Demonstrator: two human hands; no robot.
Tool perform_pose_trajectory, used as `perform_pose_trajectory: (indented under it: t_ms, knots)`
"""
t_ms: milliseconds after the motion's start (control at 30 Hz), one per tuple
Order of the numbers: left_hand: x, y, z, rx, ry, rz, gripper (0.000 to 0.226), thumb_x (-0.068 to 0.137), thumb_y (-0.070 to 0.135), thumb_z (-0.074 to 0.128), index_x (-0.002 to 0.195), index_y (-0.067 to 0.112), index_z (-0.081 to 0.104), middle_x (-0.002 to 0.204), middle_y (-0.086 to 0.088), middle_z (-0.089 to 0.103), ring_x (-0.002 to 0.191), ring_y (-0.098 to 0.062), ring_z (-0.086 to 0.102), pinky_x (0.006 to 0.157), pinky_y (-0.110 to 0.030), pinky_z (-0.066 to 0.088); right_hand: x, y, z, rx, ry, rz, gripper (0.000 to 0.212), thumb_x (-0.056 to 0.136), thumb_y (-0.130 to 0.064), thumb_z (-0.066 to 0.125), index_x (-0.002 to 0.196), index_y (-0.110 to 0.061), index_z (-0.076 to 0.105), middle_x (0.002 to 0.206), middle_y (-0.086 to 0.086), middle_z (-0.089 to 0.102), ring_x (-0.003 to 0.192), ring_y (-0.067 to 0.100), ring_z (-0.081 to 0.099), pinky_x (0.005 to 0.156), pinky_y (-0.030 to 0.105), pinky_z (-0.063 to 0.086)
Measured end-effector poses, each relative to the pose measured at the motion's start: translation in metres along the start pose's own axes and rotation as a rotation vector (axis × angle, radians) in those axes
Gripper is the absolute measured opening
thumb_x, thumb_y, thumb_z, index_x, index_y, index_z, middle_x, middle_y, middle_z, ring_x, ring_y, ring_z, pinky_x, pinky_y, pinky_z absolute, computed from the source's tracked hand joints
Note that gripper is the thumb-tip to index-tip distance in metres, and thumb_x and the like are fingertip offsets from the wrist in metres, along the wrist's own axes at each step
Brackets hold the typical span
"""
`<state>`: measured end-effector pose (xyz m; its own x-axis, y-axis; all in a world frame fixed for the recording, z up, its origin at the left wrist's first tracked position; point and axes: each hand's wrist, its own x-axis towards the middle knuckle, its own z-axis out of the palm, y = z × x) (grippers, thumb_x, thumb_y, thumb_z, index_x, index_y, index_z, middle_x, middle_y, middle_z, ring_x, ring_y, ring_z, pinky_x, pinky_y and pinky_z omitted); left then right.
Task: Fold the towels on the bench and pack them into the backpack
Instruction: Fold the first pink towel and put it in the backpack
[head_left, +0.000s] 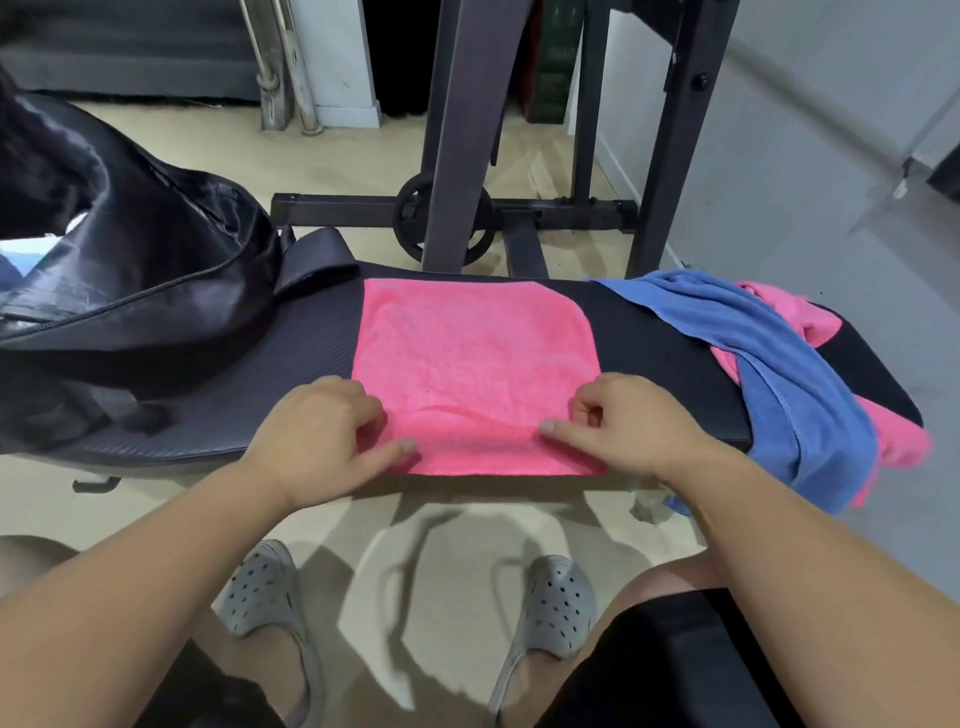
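Observation:
A pink towel (470, 358) lies spread flat across the middle of the black padded bench (649, 353). My left hand (322, 431) pinches its near left corner, thumb on top. My right hand (628, 423) pinches the near right corner the same way, and the cloth is rucked up between them. A black backpack (130, 260) lies on the bench's left end with its mouth open. At the right end a blue towel (769, 364) is draped in a heap over another pink towel (898, 441), both hanging over the bench's edge.
A dark metal rack frame (467, 130) with a weight plate (441, 221) stands behind the bench. A grey wall (805, 130) is at the right. My feet in grey clogs (556, 608) are on the tiled floor under the bench's near edge.

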<state>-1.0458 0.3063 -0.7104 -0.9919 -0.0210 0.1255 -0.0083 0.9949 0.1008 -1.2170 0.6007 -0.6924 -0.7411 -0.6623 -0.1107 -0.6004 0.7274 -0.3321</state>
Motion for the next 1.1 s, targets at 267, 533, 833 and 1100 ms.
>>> perform_pose_trajectory:
  t_ms: [267,533,833,1100]
  knots:
    - [0.055,0.011,-0.001,0.016,0.013,-0.238,0.048,0.091,0.051,0.047,0.124,0.018,0.061,0.116,-0.006,0.060,0.102,-0.034,0.056,0.087,-0.047,0.048,0.082,0.000,-0.010,0.375,0.159,0.400,0.063,0.087,-0.060,0.062,0.137,-0.024,0.052,0.131,0.002,0.057,0.120,0.027,0.054,0.100,0.044,0.047]
    - [0.104,0.013,0.026,0.017,-0.182,-0.260,0.070,0.095,0.067,0.033,0.155,0.032,0.025,0.165,-0.004,0.019,0.152,-0.029,0.016,0.121,-0.057,0.013,0.122,0.006,-0.001,0.897,0.321,0.438,0.038,0.090,-0.042,0.065,0.103,-0.007,0.069,0.088,-0.003,0.066,0.080,0.014,0.057,0.074,0.030,0.044]
    - [0.106,0.007,0.042,-0.023,-0.231,-0.290,0.083,0.087,0.079,0.014,0.159,0.038,0.002,0.169,0.003,-0.009,0.155,-0.024,-0.008,0.122,-0.056,-0.003,0.139,0.017,-0.019,0.937,0.279,0.449,0.012,0.081,-0.017,0.057,0.076,-0.005,0.058,0.072,0.009,0.041,0.064,0.026,0.034,0.057,0.038,0.031]
    - [0.102,0.008,0.042,0.004,-0.223,-0.282,0.083,0.088,0.078,0.009,0.159,0.037,-0.003,0.168,0.002,-0.012,0.155,-0.025,-0.011,0.122,-0.056,-0.005,0.123,0.023,-0.023,0.872,0.029,0.421,0.016,0.098,-0.005,0.050,0.100,-0.008,0.066,0.069,0.012,0.063,0.045,0.016,0.057,0.042,0.022,0.043]
